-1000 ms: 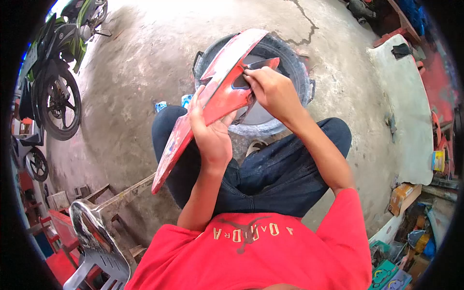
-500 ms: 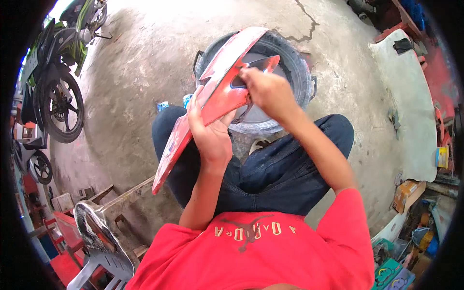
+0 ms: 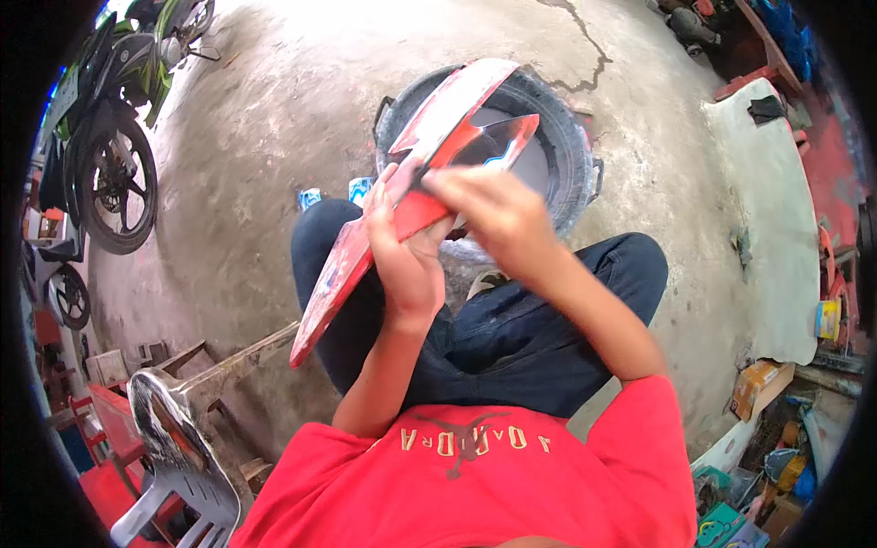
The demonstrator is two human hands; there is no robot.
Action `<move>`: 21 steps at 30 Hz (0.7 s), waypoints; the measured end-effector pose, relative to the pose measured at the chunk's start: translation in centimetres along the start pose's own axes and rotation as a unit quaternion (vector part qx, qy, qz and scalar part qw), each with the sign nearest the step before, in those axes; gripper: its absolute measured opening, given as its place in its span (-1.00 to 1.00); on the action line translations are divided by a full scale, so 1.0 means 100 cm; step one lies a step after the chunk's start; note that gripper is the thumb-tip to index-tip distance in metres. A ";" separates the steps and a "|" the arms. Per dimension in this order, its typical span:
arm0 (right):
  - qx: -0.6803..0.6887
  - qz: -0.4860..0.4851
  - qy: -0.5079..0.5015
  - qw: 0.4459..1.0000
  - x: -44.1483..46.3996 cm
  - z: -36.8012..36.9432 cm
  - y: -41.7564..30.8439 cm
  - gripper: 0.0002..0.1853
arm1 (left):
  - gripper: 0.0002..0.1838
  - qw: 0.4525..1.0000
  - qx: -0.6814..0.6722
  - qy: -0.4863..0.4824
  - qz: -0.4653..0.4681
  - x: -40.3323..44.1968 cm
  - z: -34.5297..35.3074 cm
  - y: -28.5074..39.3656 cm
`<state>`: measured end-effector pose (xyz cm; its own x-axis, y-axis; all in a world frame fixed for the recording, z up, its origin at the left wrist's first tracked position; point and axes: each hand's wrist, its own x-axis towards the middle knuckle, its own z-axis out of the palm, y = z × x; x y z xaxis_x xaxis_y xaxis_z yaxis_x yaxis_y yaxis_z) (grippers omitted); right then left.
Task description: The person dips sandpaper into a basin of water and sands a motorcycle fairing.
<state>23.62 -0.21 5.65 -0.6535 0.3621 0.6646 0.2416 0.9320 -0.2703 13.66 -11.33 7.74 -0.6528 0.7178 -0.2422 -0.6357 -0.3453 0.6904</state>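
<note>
A red and white motorcycle fairing panel (image 3: pixel 449 113), long and pointed with a forked upper end, slants across my left knee and over the basin. Its paint looks scuffed and whitish in places. Supporting it from beneath, my left hand (image 3: pixel 402 260) is closed around its middle, thumb along the near edge. My right hand (image 3: pixel 498 215) presses its bunched fingertips on the panel's middle; a small dark patch shows at the tips, but I cannot tell whether it is something held. Below the panel's upper end stands a dark round basin (image 3: pixel 577 151) with side handles.
Two blue-and-white packets (image 3: pixel 361 189) are on the concrete floor by my left knee. A motorcycle (image 3: pixel 114 183) stands at the left. Near my left elbow is a grey plastic chair (image 3: pixel 187 475). A pale panel (image 3: pixel 767 237) and a cardboard box (image 3: pixel 761 388) lie at the right.
My right hand has moved down and left along the panel, from near its dark opening toward my left hand. The left hand keeps its hold on the panel.
</note>
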 end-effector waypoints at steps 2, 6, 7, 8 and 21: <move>-0.008 0.043 -0.034 0.998 -0.004 -0.003 0.018 -0.60 | -0.43 1.000 0.013 -0.004 0.002 -0.001 -0.001 0.001; 0.032 -0.014 -0.042 0.998 0.000 -0.013 -0.022 -0.58 | -0.42 1.000 0.011 0.001 0.004 0.001 0.000 -0.002; 0.051 -0.027 -0.036 0.998 0.000 -0.015 -0.034 -0.57 | -0.41 1.000 0.001 0.006 0.003 0.001 0.000 -0.002; 0.038 -0.013 -0.036 0.999 -0.001 -0.011 -0.025 -0.57 | -0.41 1.000 -0.005 0.010 0.002 0.001 0.000 -0.003; 0.039 0.031 -0.054 0.997 0.002 -0.002 0.002 -0.54 | -0.43 1.000 -0.002 0.018 0.000 0.000 0.003 -0.002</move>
<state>23.64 0.08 5.85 -0.7127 0.4121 0.5676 0.2303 0.9018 -0.3657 13.92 -11.12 7.83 -0.6669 0.6958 -0.2667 -0.6372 -0.3470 0.6881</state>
